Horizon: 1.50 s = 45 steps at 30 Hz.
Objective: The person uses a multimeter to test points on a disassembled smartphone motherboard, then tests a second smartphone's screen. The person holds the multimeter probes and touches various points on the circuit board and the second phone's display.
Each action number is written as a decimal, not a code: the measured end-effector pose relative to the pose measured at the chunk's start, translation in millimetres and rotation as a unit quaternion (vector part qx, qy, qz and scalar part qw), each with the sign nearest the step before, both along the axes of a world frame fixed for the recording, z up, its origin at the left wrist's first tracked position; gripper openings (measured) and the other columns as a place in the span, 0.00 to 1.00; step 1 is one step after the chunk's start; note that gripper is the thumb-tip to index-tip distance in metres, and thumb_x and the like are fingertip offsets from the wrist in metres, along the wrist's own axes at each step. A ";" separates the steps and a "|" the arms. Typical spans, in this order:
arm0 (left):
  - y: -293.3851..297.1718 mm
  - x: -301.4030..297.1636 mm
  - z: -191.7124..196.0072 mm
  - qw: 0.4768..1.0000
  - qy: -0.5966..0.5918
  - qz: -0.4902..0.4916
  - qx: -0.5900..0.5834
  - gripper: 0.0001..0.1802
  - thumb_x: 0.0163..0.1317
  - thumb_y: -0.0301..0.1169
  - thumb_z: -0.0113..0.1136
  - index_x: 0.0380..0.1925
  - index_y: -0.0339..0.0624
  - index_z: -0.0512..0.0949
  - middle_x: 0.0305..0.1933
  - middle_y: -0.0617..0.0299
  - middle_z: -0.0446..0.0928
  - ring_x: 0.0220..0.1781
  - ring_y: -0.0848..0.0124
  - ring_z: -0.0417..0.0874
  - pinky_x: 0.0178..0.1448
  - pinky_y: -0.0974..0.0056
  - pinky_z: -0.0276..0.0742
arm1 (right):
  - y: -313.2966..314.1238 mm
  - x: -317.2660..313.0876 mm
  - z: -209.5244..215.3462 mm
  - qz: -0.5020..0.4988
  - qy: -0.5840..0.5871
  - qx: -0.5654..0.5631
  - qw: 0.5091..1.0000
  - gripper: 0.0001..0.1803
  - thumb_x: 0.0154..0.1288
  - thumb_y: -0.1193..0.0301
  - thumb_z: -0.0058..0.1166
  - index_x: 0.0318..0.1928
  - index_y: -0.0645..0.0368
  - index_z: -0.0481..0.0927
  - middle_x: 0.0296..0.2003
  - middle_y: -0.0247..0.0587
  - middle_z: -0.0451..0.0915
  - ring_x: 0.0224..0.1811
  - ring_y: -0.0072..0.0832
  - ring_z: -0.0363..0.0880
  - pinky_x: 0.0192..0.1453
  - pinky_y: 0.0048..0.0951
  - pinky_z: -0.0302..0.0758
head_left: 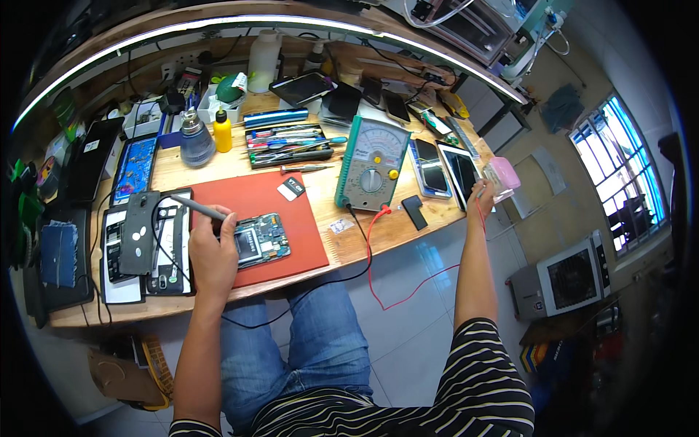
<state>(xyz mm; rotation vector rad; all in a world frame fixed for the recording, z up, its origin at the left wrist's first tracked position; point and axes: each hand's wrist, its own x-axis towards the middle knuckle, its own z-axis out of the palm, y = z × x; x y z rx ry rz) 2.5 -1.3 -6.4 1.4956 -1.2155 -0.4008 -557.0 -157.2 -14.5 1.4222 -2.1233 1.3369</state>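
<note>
My left hand (212,255) is closed round a grey test probe (198,207) with a black lead at its upper end. It rests beside an opened phone (263,239), whose circuit board and battery show, on a red mat (306,247); the probe's tip is hidden. Far to the right, my right hand (480,200) is closed on another test probe (478,185) with a red lead (408,300), by the edge of a white-framed tablet (460,169). Both leads run to a green-edged analog multimeter (373,164) propped upright on the wooden bench.
Phone shells (143,233) lie left of the mat. Behind it are a screwdriver tray (285,146), a yellow bottle (222,131) and a glass bottle (195,138). A phone (429,166), a black piece (415,211) and a pink-lidded box (502,175) stand right. The black lead loops across my lap.
</note>
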 end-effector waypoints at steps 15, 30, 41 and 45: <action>0.6 -0.3 1.2 0.999 0.022 -0.010 -0.035 0.06 0.63 0.27 0.62 0.34 0.36 0.76 0.28 0.51 0.80 0.32 0.55 0.82 0.38 0.55 0.74 | -23.1 -63.8 8.6 0.051 0.086 -0.016 0.995 0.18 0.63 0.60 0.58 0.48 0.58 0.77 0.40 0.49 0.83 0.43 0.43 0.81 0.51 0.41 0.74; 1.0 -0.7 5.6 1.000 -0.008 -0.015 -0.005 0.06 0.67 0.28 0.59 0.37 0.35 0.76 0.29 0.55 0.80 0.32 0.65 0.82 0.39 0.61 0.74 | -33.3 -59.0 10.9 0.012 0.049 0.155 0.987 0.40 0.46 0.49 0.74 0.51 0.65 0.76 0.46 0.55 0.80 0.50 0.44 0.78 0.56 0.39 0.73; 1.6 -1.9 4.4 1.000 -0.008 -0.001 -0.009 0.08 0.67 0.30 0.59 0.36 0.35 0.76 0.27 0.54 0.79 0.29 0.61 0.80 0.37 0.60 0.73 | -29.4 -40.0 29.6 0.060 0.002 0.210 0.976 0.44 0.39 0.51 0.78 0.52 0.65 0.72 0.43 0.56 0.80 0.44 0.40 0.82 0.51 0.35 0.76; 0.3 -1.6 2.3 1.000 -0.005 0.000 0.001 0.08 0.67 0.29 0.60 0.36 0.35 0.75 0.28 0.54 0.78 0.30 0.64 0.80 0.37 0.62 0.73 | -33.3 -33.0 31.4 0.030 0.006 0.216 0.976 0.45 0.38 0.50 0.77 0.53 0.64 0.72 0.41 0.54 0.81 0.46 0.45 0.81 0.53 0.39 0.75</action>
